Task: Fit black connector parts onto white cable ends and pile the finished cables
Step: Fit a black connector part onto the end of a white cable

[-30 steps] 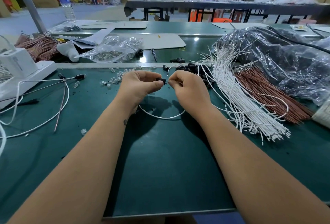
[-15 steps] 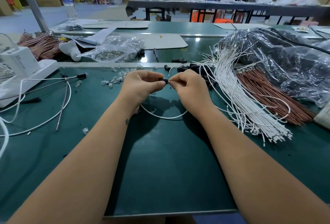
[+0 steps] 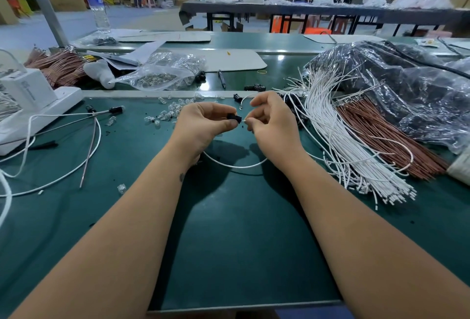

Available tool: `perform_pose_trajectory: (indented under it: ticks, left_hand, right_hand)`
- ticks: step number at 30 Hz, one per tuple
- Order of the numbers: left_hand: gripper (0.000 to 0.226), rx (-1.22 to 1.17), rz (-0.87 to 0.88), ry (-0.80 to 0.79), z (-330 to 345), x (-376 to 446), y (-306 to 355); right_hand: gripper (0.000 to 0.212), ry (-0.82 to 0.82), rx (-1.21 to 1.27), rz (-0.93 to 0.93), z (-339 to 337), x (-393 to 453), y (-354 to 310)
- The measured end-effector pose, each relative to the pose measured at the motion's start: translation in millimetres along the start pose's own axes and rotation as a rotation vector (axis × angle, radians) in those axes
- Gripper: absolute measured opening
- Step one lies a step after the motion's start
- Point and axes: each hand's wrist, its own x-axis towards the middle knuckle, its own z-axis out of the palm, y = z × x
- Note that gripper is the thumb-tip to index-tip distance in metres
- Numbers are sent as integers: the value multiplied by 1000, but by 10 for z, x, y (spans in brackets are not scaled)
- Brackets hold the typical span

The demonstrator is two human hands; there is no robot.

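My left hand (image 3: 203, 125) pinches a small black connector part (image 3: 234, 117) between thumb and fingers above the green table. My right hand (image 3: 272, 120) pinches the end of a white cable (image 3: 235, 165) right beside the connector. The cable droops in a loop under both wrists and its other end curls up behind my right hand. A bundle of bare white cables (image 3: 338, 140) lies to the right. Loose black connector parts (image 3: 292, 102) sit behind my right hand. A finished cable with a black connector (image 3: 115, 109) lies at the left.
Copper-coloured wires (image 3: 386, 140) and a dark plastic bag (image 3: 407, 89) fill the right side. Clear small parts (image 3: 173, 111) are scattered behind my left hand, near a clear bag (image 3: 162, 74). A white device (image 3: 30, 104) stands at the left edge.
Both hands have lifted slightly and parted a little. The black connector now shows plainly in my left fingers, with the cable end at its mouth.
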Motion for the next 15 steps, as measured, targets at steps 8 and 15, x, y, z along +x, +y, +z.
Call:
perform_pose_trajectory:
  ticks: [8, 15]
  left_hand:
    - [22, 57, 34, 32, -3, 16, -19]
    - [25, 45, 33, -2, 13, 8, -25]
  right_hand:
    - [31, 42, 230, 117, 45, 9, 45]
    - [32, 54, 201, 139, 72, 1, 61]
